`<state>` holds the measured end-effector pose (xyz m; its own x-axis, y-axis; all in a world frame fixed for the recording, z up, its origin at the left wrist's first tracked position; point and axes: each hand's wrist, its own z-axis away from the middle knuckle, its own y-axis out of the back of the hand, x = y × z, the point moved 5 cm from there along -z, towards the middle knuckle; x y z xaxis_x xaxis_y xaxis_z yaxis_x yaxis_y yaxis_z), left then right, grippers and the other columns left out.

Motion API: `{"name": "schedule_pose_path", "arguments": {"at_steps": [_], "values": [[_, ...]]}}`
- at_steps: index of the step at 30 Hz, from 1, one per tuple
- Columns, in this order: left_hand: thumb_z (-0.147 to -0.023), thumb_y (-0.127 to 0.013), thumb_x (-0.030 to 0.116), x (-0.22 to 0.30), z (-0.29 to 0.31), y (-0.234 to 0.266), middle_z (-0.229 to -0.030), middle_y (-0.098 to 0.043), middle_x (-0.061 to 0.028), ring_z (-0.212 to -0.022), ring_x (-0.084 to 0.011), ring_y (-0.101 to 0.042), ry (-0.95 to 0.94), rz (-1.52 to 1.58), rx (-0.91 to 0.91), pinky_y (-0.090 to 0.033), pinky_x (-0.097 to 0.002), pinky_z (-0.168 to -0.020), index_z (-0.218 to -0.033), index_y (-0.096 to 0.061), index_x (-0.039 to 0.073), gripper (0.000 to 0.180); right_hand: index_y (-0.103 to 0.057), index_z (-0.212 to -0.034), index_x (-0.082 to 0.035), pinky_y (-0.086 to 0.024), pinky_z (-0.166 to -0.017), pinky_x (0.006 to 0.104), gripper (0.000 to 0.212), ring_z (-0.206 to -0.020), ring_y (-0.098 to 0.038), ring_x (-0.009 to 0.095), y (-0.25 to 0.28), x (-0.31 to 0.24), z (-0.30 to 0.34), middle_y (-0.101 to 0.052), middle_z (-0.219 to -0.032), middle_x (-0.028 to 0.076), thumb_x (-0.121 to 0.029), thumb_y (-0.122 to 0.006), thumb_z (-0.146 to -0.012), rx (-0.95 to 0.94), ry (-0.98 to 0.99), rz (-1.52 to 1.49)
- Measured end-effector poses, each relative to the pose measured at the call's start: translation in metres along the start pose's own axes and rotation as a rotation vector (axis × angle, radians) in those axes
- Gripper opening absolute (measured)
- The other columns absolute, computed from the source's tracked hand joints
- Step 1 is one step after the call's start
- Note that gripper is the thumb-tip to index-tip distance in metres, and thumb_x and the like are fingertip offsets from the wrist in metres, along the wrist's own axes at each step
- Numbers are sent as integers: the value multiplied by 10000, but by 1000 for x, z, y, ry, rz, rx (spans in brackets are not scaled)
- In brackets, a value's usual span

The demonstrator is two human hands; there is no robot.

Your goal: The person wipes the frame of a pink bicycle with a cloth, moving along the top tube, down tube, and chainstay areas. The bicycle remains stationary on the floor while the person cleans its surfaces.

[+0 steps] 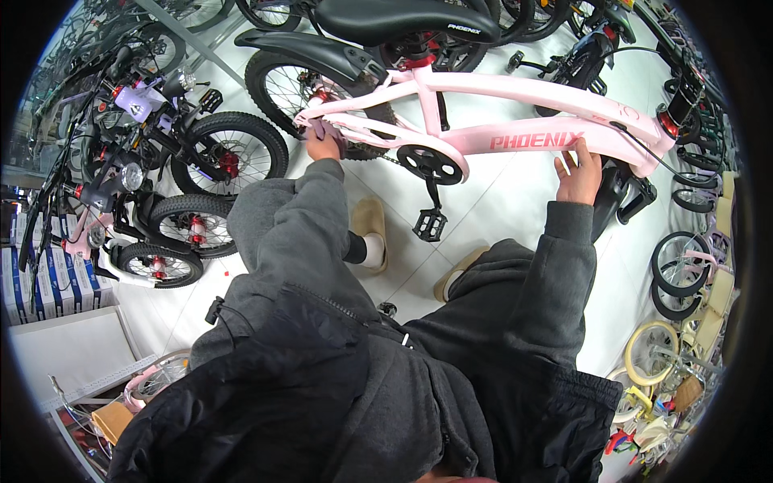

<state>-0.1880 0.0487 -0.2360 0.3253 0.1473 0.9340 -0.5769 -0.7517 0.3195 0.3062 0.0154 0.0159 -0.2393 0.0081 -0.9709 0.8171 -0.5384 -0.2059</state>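
A pink bicycle (pixel 515 138) stands across in front of me, with a black saddle (pixel 378 20), a black rear mudguard and a black crank with its pedal (pixel 430 225). My left hand (pixel 324 148) is closed around a purplish-brown cloth (pixel 332 130), pressed to the rear of the frame by the back wheel; its fingertips are partly hidden by the cloth. At the other end, my right hand (pixel 580 173) has its fingers apart and touches the lower edge of the thick down tube. No object shows in that hand.
Small bicycles with black tyres (pixel 229 153) crowd the left side. Blue and white boxes (pixel 60 282) are stacked beyond them. More bicycles line the right, with a cream-coloured wheel (pixel 651 354) low there. White floor tiles (pixel 483 205) lie below the pink frame.
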Motion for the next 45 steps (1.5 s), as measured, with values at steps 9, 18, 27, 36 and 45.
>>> {"name": "schedule_pose_path", "arguments": {"at_steps": [9, 18, 27, 36, 45], "values": [[-651, -701, 88, 44, 67, -22, -964, -540, -235, -940, -371, -509, -94, -172, -83, -414, -399, -844, -1034, -607, -41, 415, -469, -1116, -62, -430, -678, 302, 351, -924, -496, 186, 1, -1, 2, -532, -1038, 53, -241, -577, -834, -34, 12, 24], [-668, -672, 7, 48, 132, -51, -1095, -450, -242, -1020, -379, -472, -149, -73, -350, -378, -363, -912, -1096, -575, -30, 440, -487, -1092, -72, -437, -674, 285, 317, -932, -493, 176, -3, -1, 3, -538, -1016, 49, -236, -580, -837, -34, 16, 23], [-642, -685, -9, 76, 137, -38, -1102, -463, -250, -1011, -394, -487, -363, -338, -497, -408, -363, -887, -1091, -580, -16, 461, -490, -1077, -75, -443, -644, 269, 289, -869, -501, 139, -4, -4, 6, -545, -966, 30, -214, -577, -840, -28, 29, 14], [-759, -554, 49, -46, 130, -47, -1084, -554, -196, -979, -294, -572, -376, -801, -1048, -487, -367, -821, -1146, -537, 15, 388, -489, -1057, -79, -432, -661, 284, 273, -846, -501, 127, -4, -4, 7, -547, -932, 18, -205, -581, -833, -39, -3, -3], [-747, -603, 58, 54, 173, -67, -910, -629, -163, -778, -238, -610, 473, 36, -458, -486, -325, -683, -982, -586, -66, 267, -481, -1084, -81, -424, -674, 298, 301, -872, -501, 137, -4, -2, 4, -540, -967, 21, -201, -581, -827, -47, -12, -32]]}}
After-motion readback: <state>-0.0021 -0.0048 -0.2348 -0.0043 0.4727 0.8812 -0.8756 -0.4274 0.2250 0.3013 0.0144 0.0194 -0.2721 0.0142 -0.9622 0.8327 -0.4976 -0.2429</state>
